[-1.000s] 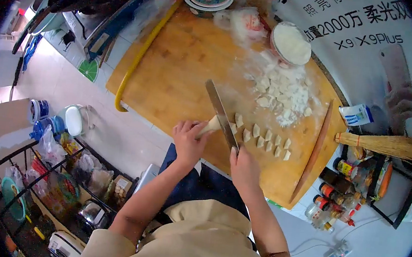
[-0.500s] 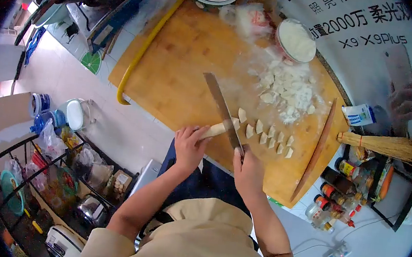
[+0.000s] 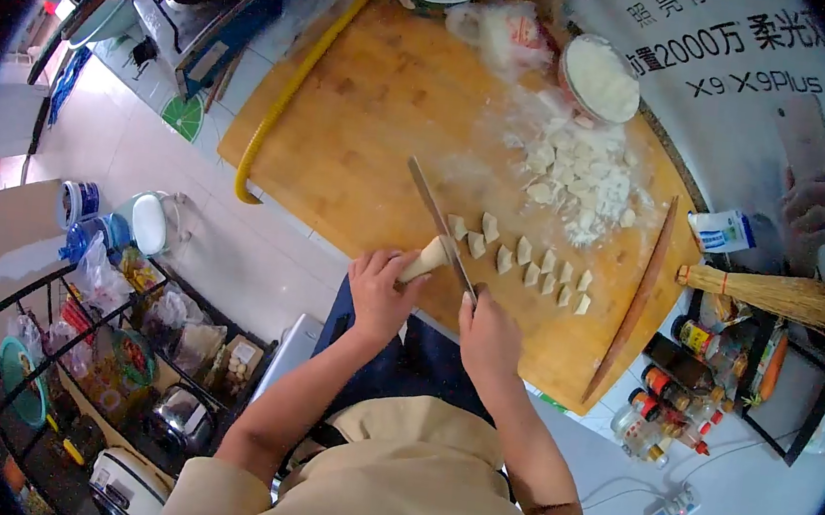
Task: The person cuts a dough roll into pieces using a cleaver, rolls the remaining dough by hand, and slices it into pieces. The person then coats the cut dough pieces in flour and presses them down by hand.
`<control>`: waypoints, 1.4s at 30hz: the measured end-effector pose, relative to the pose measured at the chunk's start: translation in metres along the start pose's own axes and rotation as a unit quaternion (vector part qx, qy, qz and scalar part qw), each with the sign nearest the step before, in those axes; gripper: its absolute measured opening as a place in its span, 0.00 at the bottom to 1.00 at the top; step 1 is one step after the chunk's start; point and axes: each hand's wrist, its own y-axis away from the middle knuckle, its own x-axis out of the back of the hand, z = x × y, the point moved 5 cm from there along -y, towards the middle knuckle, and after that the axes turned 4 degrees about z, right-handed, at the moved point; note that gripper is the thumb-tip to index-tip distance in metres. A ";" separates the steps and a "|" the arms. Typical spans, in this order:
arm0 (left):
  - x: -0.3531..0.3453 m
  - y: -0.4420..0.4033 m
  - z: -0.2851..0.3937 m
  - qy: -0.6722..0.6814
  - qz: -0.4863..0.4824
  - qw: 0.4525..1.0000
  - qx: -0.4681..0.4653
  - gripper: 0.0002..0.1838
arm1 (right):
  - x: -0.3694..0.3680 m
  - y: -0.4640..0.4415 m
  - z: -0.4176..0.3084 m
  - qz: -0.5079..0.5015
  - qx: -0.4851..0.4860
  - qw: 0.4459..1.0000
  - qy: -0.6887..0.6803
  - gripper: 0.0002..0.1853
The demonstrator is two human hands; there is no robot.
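My right hand (image 3: 489, 338) is closed round the handle of a kitchen knife (image 3: 428, 194), whose blade points up and to the left. The blade is at the cut end of a short dough roll (image 3: 426, 260). Fingers of my left hand (image 3: 379, 289) are wrapped on that roll from the left. Several cut dough pieces (image 3: 504, 258) lie in rough rows on the wooden board (image 3: 365, 132), just right of the blade. Farther back, a heap of floured dough pieces (image 3: 577, 174) rests on the board.
A bowl of flour (image 3: 602, 79) stands at the board's back right, beside a plastic bag (image 3: 514, 42). A long rolling pin (image 3: 632, 306) lies along the right edge. A yellow hose (image 3: 300, 85) runs down the left side. Bottles (image 3: 666, 385) and a straw brush (image 3: 770, 295) are at the right.
The knife has moved slightly left along the dough roll, which looks shorter. More cut pieces now lie to the right of the blade. Both hands keep their hold.
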 end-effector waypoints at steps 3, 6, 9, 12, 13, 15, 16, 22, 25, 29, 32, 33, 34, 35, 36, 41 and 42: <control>0.004 -0.001 -0.001 -0.001 -0.008 1.000 0.030 0.20 | -0.007 -0.011 -0.005 -0.008 -0.007 1.000 0.014 0.12; 0.007 -0.001 -0.007 -0.015 0.003 0.998 0.053 0.19 | -0.014 -0.017 -0.003 0.037 0.021 0.999 0.006 0.14; 0.007 -0.002 -0.017 -0.022 0.032 0.998 0.059 0.16 | -0.009 -0.027 -0.007 0.011 0.005 1.000 -0.025 0.15; 0.009 -0.006 -0.025 -0.009 0.060 0.996 0.062 0.14 | -0.003 -0.028 -0.011 0.042 0.008 0.998 -0.037 0.15; 0.010 -0.006 -0.026 -0.005 0.066 0.996 0.064 0.13 | 0.001 -0.025 -0.013 0.040 0.012 0.998 -0.037 0.15; 0.012 -0.006 -0.027 -0.003 0.065 0.995 0.069 0.13 | 0.014 -0.011 -0.016 0.028 0.010 0.993 -0.113 0.12; 0.011 -0.006 -0.026 0.001 0.063 0.995 0.073 0.12 | 0.013 -0.005 -0.015 0.028 0.011 0.993 -0.111 0.12; 0.014 -0.010 -0.023 -0.005 0.056 0.996 0.073 0.12 | 0.006 0.004 -0.012 0.037 0.075 0.995 -0.054 0.10; 0.015 -0.010 -0.021 -0.015 0.069 0.996 0.052 0.12 | 0.002 0.003 -0.011 0.040 0.078 0.995 -0.040 0.10; 0.017 -0.011 -0.019 -0.017 0.048 0.997 0.054 0.12 | -0.002 -0.005 -0.015 0.021 0.069 0.997 0.015 0.10; 0.018 -0.013 -0.016 -0.017 0.045 0.997 0.058 0.13 | -0.008 -0.019 -0.025 -0.019 0.048 0.998 0.040 0.11; 0.015 -0.013 -0.017 -0.026 0.024 0.997 0.074 0.13 | -0.012 -0.023 -0.028 -0.040 0.038 0.997 0.052 0.13; 0.013 -0.014 -0.018 -0.037 0.004 0.995 0.088 0.14 | -0.014 -0.026 -0.032 -0.040 0.039 0.997 0.052 0.13; 0.013 -0.013 -0.017 -0.038 0.006 0.995 0.088 0.14 | -0.014 -0.028 -0.036 -0.013 0.044 0.998 0.040 0.13; 0.015 -0.012 -0.014 -0.046 0.026 0.996 0.071 0.13 | -0.014 -0.030 -0.038 0.011 0.050 0.998 0.027 0.14; 0.016 0.006 -0.011 -0.005 0.048 0.999 0.008 0.13 | -0.005 -0.029 -0.030 0.013 0.029 0.998 -0.057 0.14; 0.015 0.009 -0.011 0.007 0.037 0.999 0.017 0.13 | 0.002 -0.020 -0.028 0.036 0.036 0.994 -0.097 0.14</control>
